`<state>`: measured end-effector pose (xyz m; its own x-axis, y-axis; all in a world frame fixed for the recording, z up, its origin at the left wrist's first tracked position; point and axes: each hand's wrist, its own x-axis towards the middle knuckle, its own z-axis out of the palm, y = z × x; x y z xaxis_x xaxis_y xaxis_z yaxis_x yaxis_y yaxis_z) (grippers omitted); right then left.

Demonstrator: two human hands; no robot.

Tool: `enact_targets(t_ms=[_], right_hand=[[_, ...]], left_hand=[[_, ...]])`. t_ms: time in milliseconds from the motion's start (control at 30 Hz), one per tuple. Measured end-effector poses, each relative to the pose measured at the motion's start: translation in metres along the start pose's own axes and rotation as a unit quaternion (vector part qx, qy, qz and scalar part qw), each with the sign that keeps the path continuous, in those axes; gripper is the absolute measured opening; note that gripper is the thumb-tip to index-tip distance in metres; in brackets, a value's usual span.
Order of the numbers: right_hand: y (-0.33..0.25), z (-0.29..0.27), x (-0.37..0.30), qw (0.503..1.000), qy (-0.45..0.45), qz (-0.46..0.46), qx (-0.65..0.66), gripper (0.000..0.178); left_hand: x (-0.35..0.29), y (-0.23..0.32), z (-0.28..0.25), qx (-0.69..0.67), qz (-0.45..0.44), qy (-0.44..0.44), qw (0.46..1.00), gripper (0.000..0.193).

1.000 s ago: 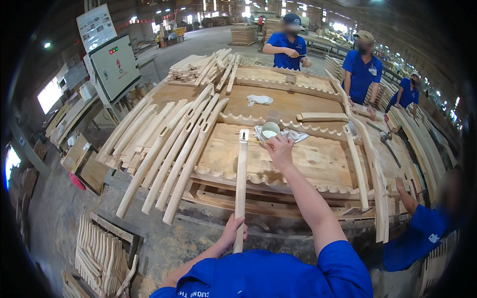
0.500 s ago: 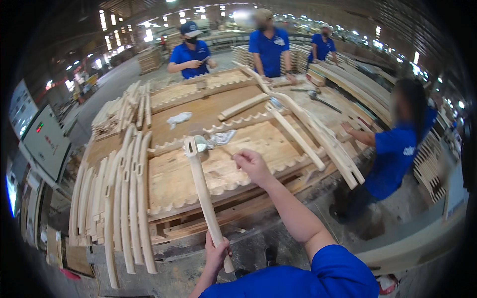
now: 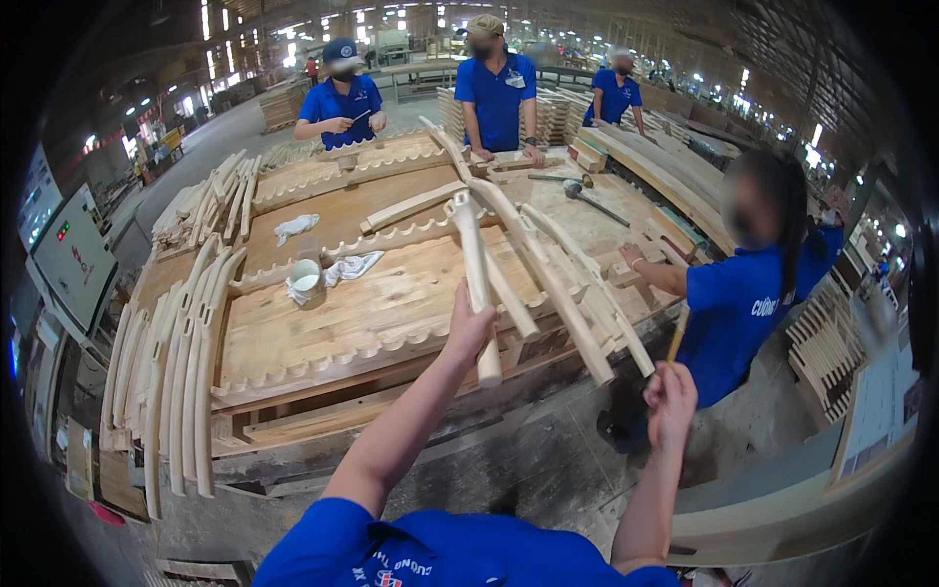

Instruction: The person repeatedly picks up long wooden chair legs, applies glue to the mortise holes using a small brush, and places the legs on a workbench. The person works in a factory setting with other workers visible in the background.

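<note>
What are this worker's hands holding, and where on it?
Left hand grips a curved wooden piece near its lower end. Right hand holds a thin stick by its bottom.

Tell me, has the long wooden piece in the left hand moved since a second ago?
Yes. The wooden piece, gripped by the left hand, has swung away from the white cup toward the right side of the workbench.
</note>
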<state>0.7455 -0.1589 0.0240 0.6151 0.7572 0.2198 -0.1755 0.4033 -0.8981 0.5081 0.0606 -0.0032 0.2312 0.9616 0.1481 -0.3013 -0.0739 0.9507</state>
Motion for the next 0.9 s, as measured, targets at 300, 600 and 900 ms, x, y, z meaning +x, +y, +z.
enact_targets(t_ms=[300,600,900], right_hand=[[-0.023,-0.153,-0.01,0.988,0.151,0.002,-0.02,0.014],[0.002,-0.156,0.015,0.994,0.107,0.027,0.01,0.016],[0.03,-0.041,0.038,0.994,-0.073,0.084,-0.015,0.014]], left_hand=[[0.117,-0.061,0.087,0.196,0.066,0.089,0.974,0.076],[0.121,-0.085,0.092,0.507,0.205,0.083,0.833,0.063],[-0.005,0.042,-0.167,0.664,0.249,0.124,0.694,0.051]])
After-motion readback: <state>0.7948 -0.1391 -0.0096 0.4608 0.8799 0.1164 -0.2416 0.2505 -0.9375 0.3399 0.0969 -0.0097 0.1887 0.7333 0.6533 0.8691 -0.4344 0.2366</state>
